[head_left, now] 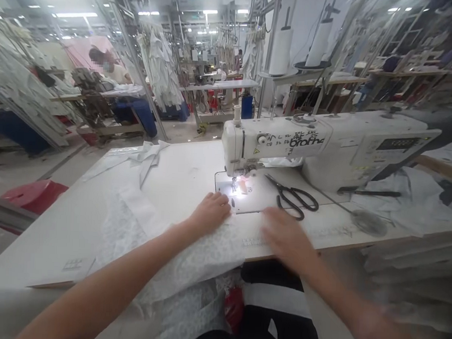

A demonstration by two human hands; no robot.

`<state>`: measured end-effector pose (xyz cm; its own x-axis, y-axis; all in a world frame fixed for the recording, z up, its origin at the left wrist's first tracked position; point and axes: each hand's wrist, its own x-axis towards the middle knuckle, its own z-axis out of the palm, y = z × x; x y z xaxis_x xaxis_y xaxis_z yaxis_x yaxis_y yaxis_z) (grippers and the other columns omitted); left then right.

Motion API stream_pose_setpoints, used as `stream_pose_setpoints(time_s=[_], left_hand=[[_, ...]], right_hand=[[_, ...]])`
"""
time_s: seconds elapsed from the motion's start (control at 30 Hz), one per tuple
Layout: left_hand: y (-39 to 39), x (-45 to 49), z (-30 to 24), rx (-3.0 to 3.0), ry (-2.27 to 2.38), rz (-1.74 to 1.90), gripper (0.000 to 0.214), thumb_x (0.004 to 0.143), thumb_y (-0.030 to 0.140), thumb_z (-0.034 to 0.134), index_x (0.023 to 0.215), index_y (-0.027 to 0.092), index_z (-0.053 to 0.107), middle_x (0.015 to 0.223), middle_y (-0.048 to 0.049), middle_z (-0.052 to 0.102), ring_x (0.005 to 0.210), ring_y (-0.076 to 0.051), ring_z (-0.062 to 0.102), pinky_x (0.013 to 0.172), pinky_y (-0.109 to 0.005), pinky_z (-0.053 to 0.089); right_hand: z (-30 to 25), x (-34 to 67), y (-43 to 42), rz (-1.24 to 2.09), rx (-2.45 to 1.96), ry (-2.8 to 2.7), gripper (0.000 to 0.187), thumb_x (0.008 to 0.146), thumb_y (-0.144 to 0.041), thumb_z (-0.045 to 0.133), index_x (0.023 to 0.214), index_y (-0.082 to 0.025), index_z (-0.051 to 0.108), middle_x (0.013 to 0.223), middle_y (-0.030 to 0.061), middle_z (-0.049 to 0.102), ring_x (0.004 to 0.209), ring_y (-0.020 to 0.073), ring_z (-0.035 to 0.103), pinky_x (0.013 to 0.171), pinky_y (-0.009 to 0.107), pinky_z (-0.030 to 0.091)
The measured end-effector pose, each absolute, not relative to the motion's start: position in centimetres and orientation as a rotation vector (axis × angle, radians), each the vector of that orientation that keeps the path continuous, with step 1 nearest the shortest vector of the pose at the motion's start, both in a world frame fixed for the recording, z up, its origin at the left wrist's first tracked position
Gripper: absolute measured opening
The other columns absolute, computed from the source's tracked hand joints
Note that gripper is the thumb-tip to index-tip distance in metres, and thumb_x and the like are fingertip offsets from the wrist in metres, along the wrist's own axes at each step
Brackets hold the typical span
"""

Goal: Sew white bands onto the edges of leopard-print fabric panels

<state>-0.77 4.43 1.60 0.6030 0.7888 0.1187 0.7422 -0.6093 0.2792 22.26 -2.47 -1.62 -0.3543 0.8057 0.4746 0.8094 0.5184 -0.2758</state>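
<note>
Loosely, a sheer white floral-patterned fabric (207,253) spreads over the left part of the counter and drapes off its near edge in soft folds. The left hand (211,211) lies on its far end, just beside the needle plate (252,203), fingers close together; whether they pinch the cloth cannot be told. The right hand (285,237) is blurred above the near edge, so the state of its fingers cannot be told either. Near it lie black-handled scissors (281,188), their loops rounded, their metal blades pointing far left.

A smooth, glossy white Brother sewing machine (272,136) stands on the far right, numbers handwritten on its body, a bright light at its needle. Crumpled white cloth (408,197) lies at the right. The counter (188,173) is pale and flat, with ruler marks along its near edge.

Beyond, white thread cones (281,52) stand upright, and pale garments (159,66) hang in a workshop lit by ceiling tubes. A rounded red stool (33,196) sits far left.
</note>
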Motion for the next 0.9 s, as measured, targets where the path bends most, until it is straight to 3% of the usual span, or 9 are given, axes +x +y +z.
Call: stream_pose_setpoints(time_s=[0.07,0.13,0.2,0.27,0.4,0.5,0.67,0.8,0.9], left_hand=[[3.5,-0.6,2.1,2.68,1.273,0.283,0.013,0.077,0.029,0.057,0.078,0.016,0.06,0.094,-0.009,0.056,0.096,-0.027,0.047,0.087,-0.042,0.035],[2.4,-0.4,2.1,2.732,1.344,0.238,0.022,0.072,0.027,0.06,0.09,0.015,0.059,0.105,-0.0121,0.053,0.101,-0.03,0.044,0.085,-0.045,0.036],[1.5,-0.2,1.7,2.775,1.43,0.228,0.033,0.071,0.015,0.054,0.104,0.014,0.053,0.119,-0.0146,0.047,0.109,-0.032,0.04,0.086,-0.047,0.035],[1.2,-0.1,0.9,2.705,1.463,0.329,0.037,0.07,0.003,0.046,0.104,0.015,0.051,0.124,-0.0142,0.044,0.113,-0.031,0.037,0.089,-0.049,0.033],[2.7,-0.1,-0.6,2.396,1.453,0.572,0.029,0.066,-0.003,0.041,0.084,0.017,0.052,0.104,-0.0094,0.054,0.104,-0.025,0.045,0.09,-0.044,0.036],[3.3,-0.1,-0.8,2.263,1.442,0.652,0.035,0.065,-0.003,0.036,0.09,0.018,0.05,0.09,-0.0037,0.058,0.087,-0.018,0.053,0.076,-0.031,0.045],[-0.5,0.6,0.9,1.817,1.323,0.841,0.029,0.065,0.004,0.041,0.089,0.018,0.052,0.075,0.002,0.059,0.066,-0.013,0.056,0.056,-0.02,0.043],[-3.8,1.3,2.3,1.709,1.264,0.931,0.014,0.07,0.014,0.052,0.082,0.018,0.057,0.073,0.0007,0.06,0.065,-0.013,0.054,0.058,-0.021,0.041],[-5.0,1.1,3.1,1.77,1.218,0.946,0.008,0.073,0.017,0.053,0.08,0.019,0.058,0.073,-0.0002,0.06,0.065,-0.013,0.053,0.06,-0.022,0.041]], right_hand=[[-2.0,19.4,-4.9,0.183,-0.989,-2.421,0.042,0.088,-0.017,0.041,0.129,-0.014,0.043,0.128,0.0133,0.051,0.12,0.0246,0.044,0.099,0.044,0.04],[-2.6,17.5,-6.7,0.256,-0.849,-2.525,0.047,0.085,-0.013,0.043,0.132,-0.012,0.041,0.134,0.0121,0.046,0.125,0.0239,0.038,0.103,0.043,0.037],[-3.3,16.8,-7.7,0.254,-0.84,-2.553,0.048,0.084,-0.009,0.042,0.132,-0.01,0.04,0.137,0.0116,0.043,0.129,0.0236,0.034,0.106,0.044,0.033],[-3.7,16.7,-7.9,0.252,-0.868,-2.551,0.049,0.084,-0.008,0.042,0.133,-0.011,0.04,0.138,0.0107,0.041,0.13,0.0228,0.031,0.107,0.044,0.031],[-3.8,17.1,-7.9,0.307,-0.873,-2.539,0.049,0.085,-0.01,0.043,0.134,-0.011,0.038,0.14,0.01,0.038,0.132,0.0222,0.028,0.108,0.045,0.028],[-3.4,17.4,-8.1,0.406,-0.83,-2.512,0.049,0.084,-0.012,0.043,0.134,-0.012,0.038,0.139,0.0112,0.039,0.131,0.0243,0.029,0.109,0.047,0.026],[-0.6,18.4,-7.1,0.762,-1.042,-1.964,0.037,0.085,-0.021,0.049,0.121,-0.019,0.044,0.107,0.008,0.061,0.097,0.0191,0.057,0.086,0.034,0.048],[2.2,18.4,-5.2,1.1,-1.167,-1.659,0.018,0.087,-0.033,0.05,0.1,-0.021,0.052,0.087,0.0029,0.057,0.079,0.0159,0.055,0.065,0.026,0.048],[3.2,18.0,-4.9,1.3,-1.093,-1.627,0.019,0.087,-0.036,0.049,0.078,-0.019,0.052,0.069,-0.0015,0.05,0.065,0.0127,0.049,0.057,0.023,0.043]])
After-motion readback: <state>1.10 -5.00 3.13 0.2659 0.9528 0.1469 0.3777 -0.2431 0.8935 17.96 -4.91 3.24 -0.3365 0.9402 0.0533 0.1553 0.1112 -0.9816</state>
